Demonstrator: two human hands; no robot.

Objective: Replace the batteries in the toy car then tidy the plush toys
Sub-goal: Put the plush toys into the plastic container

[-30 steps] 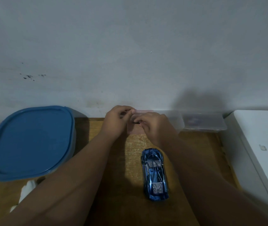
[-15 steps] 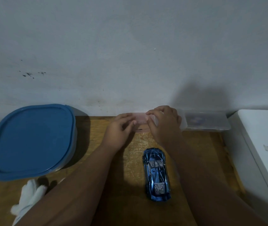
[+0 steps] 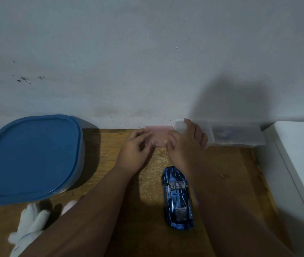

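A shiny blue toy car [image 3: 177, 197] lies on the wooden table, nose toward the wall, untouched. Beyond it a small pink translucent box [image 3: 159, 134] sits against the wall. My left hand [image 3: 136, 147] pinches the box's left front edge with curled fingers. My right hand [image 3: 188, 141] grips its right side, with fingers reaching over a clear plastic case [image 3: 236, 135] next to it. What the pink box holds is hidden. A white plush toy [image 3: 29, 227] lies at the lower left, partly under my left forearm.
A large container with a blue lid [image 3: 30, 156] stands at the left. A white box [image 3: 301, 160] borders the table [image 3: 110, 149] on the right. The grey wall runs directly behind the small boxes.
My right hand has slid right along the pink box, its fingers now over the clear case. The view has tilted down, so more of the plush toy shows.
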